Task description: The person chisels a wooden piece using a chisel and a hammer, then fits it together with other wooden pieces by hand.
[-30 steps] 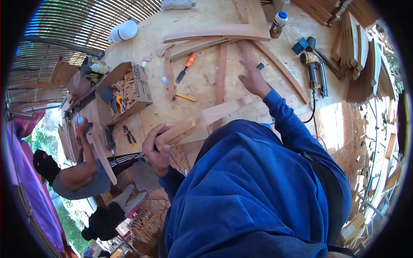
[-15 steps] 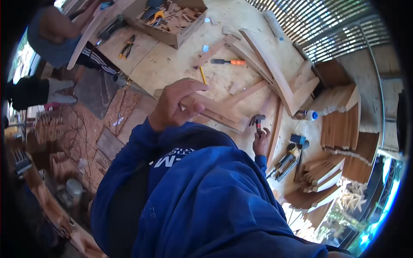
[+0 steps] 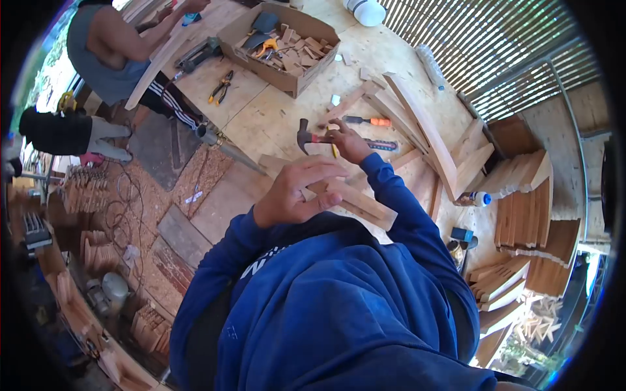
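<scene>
My right hand (image 3: 350,141) is closed around the handle of a claw hammer (image 3: 304,135), gripping it close to the head. The dark and red handle end sticks out to the right of the fist. My left hand (image 3: 300,190) hovers over or rests on a wooden piece (image 3: 365,205), its fingers curved and the thumb apart from them; whether it touches the wood I cannot tell. A yellow pencil-like stick (image 3: 335,151) is partly hidden by my right hand. Just beyond lies a tool with an orange and black handle (image 3: 368,121).
A cardboard box (image 3: 280,81) of wood offcuts stands at the back, with pliers (image 3: 222,88) beside it. Long boards (image 3: 424,130) lie to the right, near a blue-capped bottle (image 3: 479,199) and stacked wooden parts (image 3: 521,208). Another person (image 3: 111,52) works at the far left.
My right hand has brought the hammer from the lower right up and leftward, beyond my left hand. The left hand keeps its curved shape. The whole view has shifted.
</scene>
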The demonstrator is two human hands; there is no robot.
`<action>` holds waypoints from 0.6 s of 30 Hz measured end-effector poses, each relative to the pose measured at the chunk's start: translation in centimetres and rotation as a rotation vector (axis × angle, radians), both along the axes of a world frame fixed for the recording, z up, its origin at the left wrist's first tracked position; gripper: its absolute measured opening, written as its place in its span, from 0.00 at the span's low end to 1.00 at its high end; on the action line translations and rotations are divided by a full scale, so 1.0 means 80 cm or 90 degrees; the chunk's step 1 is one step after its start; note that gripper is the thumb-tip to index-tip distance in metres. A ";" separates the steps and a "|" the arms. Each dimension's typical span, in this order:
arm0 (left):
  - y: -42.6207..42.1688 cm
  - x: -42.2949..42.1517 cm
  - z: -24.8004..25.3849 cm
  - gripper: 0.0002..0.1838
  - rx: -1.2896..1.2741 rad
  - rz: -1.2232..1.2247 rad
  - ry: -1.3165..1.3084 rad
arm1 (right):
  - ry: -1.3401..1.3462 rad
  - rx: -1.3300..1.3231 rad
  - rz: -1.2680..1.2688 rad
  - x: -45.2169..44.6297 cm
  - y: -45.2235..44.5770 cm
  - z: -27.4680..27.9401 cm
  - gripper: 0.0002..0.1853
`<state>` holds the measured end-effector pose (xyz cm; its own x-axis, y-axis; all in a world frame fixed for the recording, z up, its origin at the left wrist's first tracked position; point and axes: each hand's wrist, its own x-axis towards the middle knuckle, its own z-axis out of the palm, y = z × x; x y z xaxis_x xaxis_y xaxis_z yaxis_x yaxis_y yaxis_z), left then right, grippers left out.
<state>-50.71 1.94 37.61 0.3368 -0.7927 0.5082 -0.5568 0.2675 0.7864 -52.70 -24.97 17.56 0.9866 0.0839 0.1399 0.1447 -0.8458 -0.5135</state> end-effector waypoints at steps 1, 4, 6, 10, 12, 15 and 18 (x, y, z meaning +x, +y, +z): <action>0.004 0.002 0.002 0.29 0.067 -0.052 0.111 | -0.085 -0.015 -0.013 0.006 0.002 0.009 0.14; 0.009 0.024 0.015 0.38 0.138 -0.200 0.216 | -0.180 0.038 -0.150 -0.016 -0.004 0.029 0.17; -0.005 0.047 0.004 0.49 0.189 -0.342 0.205 | -0.001 0.259 -0.254 -0.062 -0.033 0.023 0.15; -0.057 0.071 -0.008 0.60 0.413 -0.662 0.348 | -0.104 0.404 -0.515 -0.210 -0.031 -0.005 0.12; -0.094 0.078 -0.042 0.56 0.568 -0.749 0.343 | -0.128 0.407 -0.667 -0.299 -0.005 -0.026 0.12; -0.142 0.070 -0.042 0.51 0.758 -0.842 0.254 | -0.133 0.394 -0.927 -0.417 0.080 -0.048 0.12; -0.153 0.080 -0.071 0.48 0.883 -0.801 0.220 | -0.162 0.392 -1.180 -0.483 0.192 -0.084 0.11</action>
<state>-44.29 -10.34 31.91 -0.7444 -0.3573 -0.5641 -0.3633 -0.4921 0.7911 -91.34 -9.58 10.82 -0.2555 -0.9582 -0.1290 -0.4516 0.2363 -0.8604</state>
